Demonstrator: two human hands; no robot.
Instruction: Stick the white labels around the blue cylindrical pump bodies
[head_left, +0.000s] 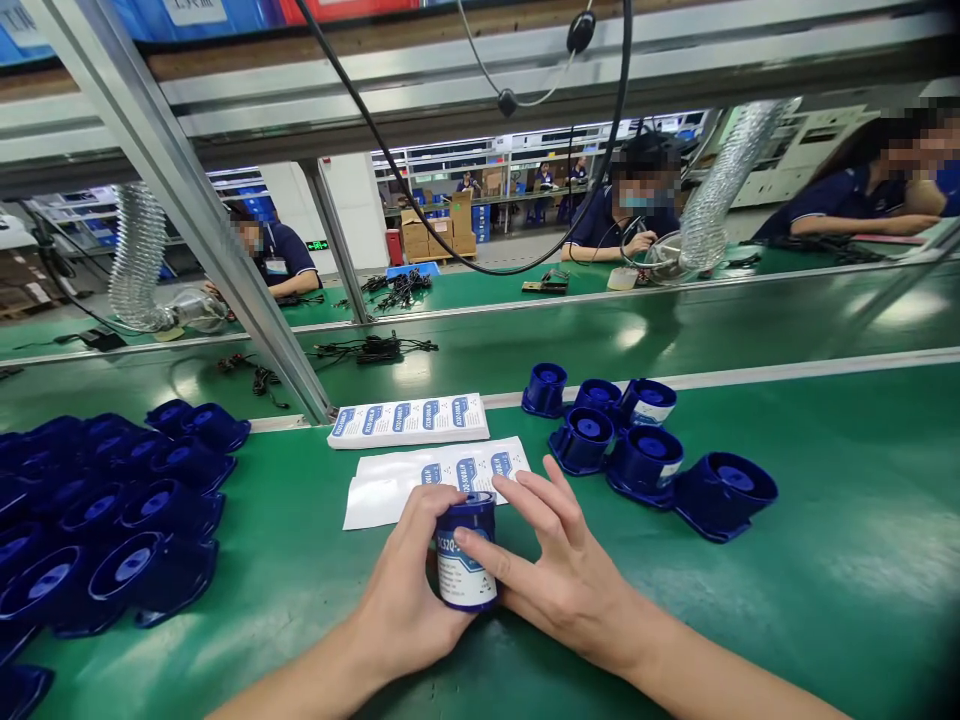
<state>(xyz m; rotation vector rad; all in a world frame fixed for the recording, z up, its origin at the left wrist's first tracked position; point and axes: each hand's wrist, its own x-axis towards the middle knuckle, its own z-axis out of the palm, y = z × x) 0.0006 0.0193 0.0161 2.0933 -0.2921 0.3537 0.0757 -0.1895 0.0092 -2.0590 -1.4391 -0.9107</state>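
A dark blue round plastic housing (468, 515) is in front of me, low in the middle of the head view. Across its side lies a white and blue printed label (466, 575). My left hand (409, 580) is closed round the housing, thumb and fingers at its left side and top. With fingers spread, my right hand (562, 570) touches the label with the index finger and holds nothing of its own. Just beyond lies a partly used label sheet (390, 490), and behind that a stack of label sheets (409, 440).
Many blue housings (112, 510) crowd the left of the green bench (292, 580). Several more housings (649, 455) stand at the right, some labelled. A metal post (202, 220) slants down behind the sheets. Cables (375, 348) lie on the belt beyond; people sit across it.
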